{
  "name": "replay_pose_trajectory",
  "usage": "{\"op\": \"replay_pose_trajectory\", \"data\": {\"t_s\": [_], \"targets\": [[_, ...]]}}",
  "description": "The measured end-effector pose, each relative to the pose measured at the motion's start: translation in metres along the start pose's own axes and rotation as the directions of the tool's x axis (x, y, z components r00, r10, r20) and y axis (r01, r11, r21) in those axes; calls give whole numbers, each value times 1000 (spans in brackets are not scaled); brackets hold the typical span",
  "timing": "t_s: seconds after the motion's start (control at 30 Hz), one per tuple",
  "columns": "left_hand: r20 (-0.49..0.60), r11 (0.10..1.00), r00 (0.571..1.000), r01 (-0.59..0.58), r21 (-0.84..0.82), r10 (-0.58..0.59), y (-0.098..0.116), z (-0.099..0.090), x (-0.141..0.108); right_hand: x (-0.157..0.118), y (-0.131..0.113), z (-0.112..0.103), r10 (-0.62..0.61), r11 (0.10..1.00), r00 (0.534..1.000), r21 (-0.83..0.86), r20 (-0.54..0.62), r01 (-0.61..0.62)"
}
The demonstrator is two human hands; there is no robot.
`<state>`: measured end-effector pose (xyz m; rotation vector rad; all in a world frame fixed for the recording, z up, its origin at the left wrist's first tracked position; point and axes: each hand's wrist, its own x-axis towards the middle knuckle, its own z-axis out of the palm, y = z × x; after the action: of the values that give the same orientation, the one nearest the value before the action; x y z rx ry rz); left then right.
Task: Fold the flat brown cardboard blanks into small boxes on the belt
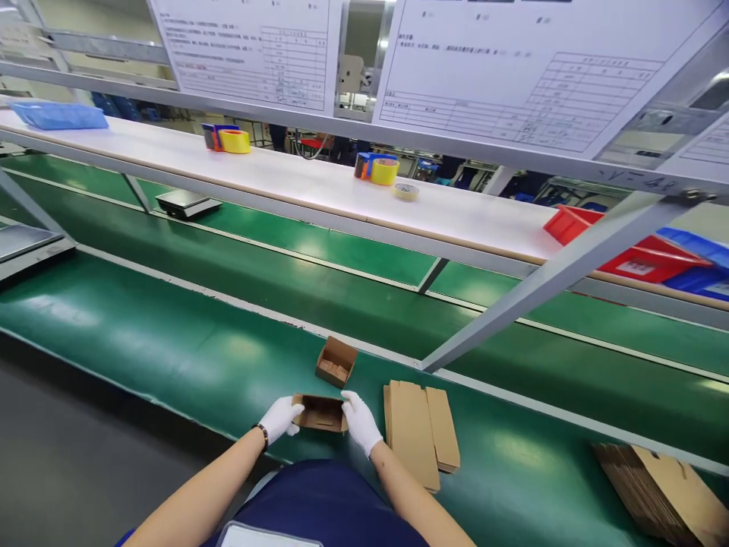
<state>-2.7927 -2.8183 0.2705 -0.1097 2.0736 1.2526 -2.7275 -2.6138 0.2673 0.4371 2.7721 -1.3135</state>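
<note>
Both hands wear white gloves and hold a small brown cardboard box [320, 414] above the green table, its open side facing up toward me. My left hand [280, 419] grips the box's left end, thumb at the rim. My right hand [360, 422] has hold of the right end. Just behind it, a second small box [336, 363] stands on the table with its lid flap raised. To the right of my right hand lies a stack of flat, folded cardboard pieces [413, 433].
Another cardboard stack [672, 494] lies at the far right. A slanted metal post [512, 304] meets the table's back edge. The white shelf [301, 182] above holds tape rolls [384, 171], red bins [654, 258] and a blue basket [60, 115]. A scale [28, 243] sits at left.
</note>
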Motion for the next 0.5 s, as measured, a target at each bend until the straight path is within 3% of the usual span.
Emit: {"op": "replay_pose_trajectory", "data": {"t_s": [0.17, 0.27, 0.4, 0.5], "targets": [[-9, 1000, 1000, -2, 18, 2, 11, -5, 30, 14, 7, 6, 120, 992, 990, 37, -78, -117], [-10, 1000, 1000, -13, 29, 13, 22, -1, 55, 17, 19, -4, 210, 977, 959, -2, -190, -214], [13, 999, 999, -42, 26, 42, 35, 3, 83, 3, 44, -40, 295, 922, 869, -120, -396, -368], [18, 998, 998, -60, 16, 59, 39, 5, 94, -18, 65, -57, 391, 777, 762, -258, -516, -574]]}}
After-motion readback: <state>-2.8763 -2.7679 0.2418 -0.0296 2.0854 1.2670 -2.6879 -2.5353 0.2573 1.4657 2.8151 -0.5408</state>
